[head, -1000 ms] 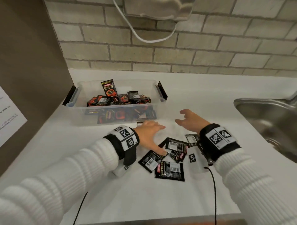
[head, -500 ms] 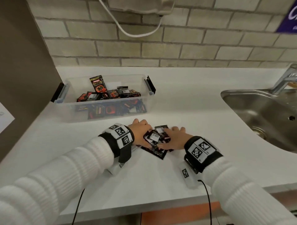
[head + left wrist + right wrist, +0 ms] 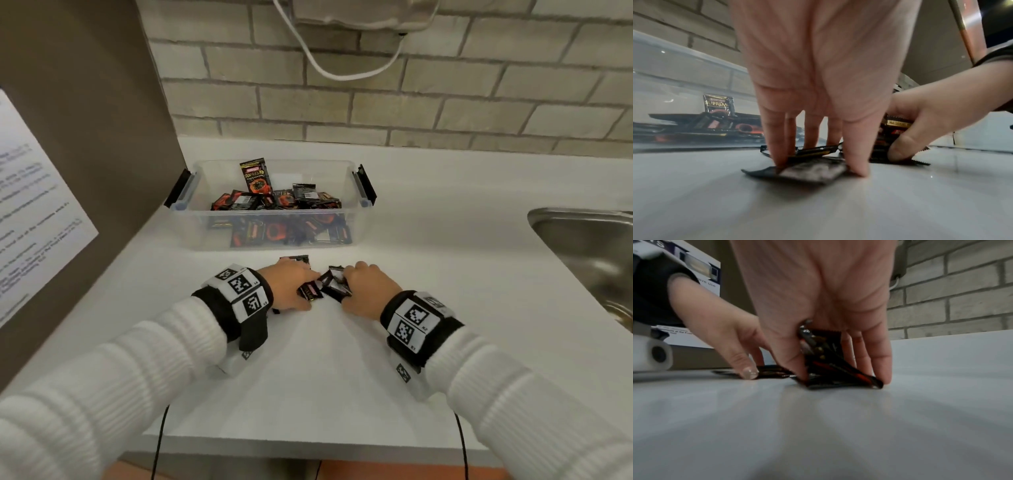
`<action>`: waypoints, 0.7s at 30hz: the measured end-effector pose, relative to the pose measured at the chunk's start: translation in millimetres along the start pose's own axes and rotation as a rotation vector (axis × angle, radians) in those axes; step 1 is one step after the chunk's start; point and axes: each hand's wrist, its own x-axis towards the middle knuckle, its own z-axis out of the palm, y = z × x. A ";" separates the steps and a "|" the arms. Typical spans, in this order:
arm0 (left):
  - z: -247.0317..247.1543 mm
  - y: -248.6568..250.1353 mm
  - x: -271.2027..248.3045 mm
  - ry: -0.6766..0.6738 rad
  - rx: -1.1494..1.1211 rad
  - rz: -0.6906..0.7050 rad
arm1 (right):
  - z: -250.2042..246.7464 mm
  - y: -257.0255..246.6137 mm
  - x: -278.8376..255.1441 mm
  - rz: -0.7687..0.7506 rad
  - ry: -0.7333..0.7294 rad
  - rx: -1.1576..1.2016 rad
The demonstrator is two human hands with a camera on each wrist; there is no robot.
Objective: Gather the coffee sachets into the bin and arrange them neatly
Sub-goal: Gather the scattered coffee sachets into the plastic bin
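Note:
A clear plastic bin [image 3: 202,228] with black clips stands at the back of the white counter, holding several black-and-orange coffee sachets [image 3: 274,202]; one leans upright on its far wall [image 3: 718,105]. Just in front of it, both hands meet over a bunch of loose sachets [image 3: 323,286]. My left hand [image 3: 298,291] arches over flat sachets [image 3: 812,172], fingers on top and thumb at their edge. My right hand [image 3: 842,378] pinches a tilted bunch of sachets [image 3: 828,360] between thumb and fingers against the counter. One sachet corner [image 3: 296,258] pokes out beyond the left hand.
A steel sink [image 3: 589,246] is set into the counter at the right. A brown side panel with a printed sheet [image 3: 34,212] stands on the left. A brick wall with a white cable runs behind. The counter's front edge [image 3: 308,448] is near me.
The hands, apart above the scattered sachets a second ago, have come together and drawn the sachets into a tight bunch nearer the bin. The right hand now lifts one side of them.

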 end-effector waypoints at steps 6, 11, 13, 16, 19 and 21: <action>-2.9 -12.4 -10.9 0.124 0.094 -0.014 | -12.5 5.1 10.3 -0.025 0.129 0.029; -32.8 -31.0 -26.9 0.345 -0.056 -0.029 | -34.0 13.0 11.7 -0.048 0.216 0.522; -54.7 -41.1 -35.4 0.455 -0.237 -0.031 | -44.5 11.2 15.2 -0.034 0.258 0.770; -86.6 -56.4 -38.8 0.660 -0.580 -0.063 | -65.2 0.6 22.8 -0.050 0.359 0.929; -109.4 -72.1 -29.5 0.912 -0.703 -0.108 | -88.2 -16.0 37.5 -0.073 0.474 0.914; -115.1 -79.7 -18.4 0.967 -0.691 -0.133 | -100.9 -29.1 50.9 -0.065 0.512 0.827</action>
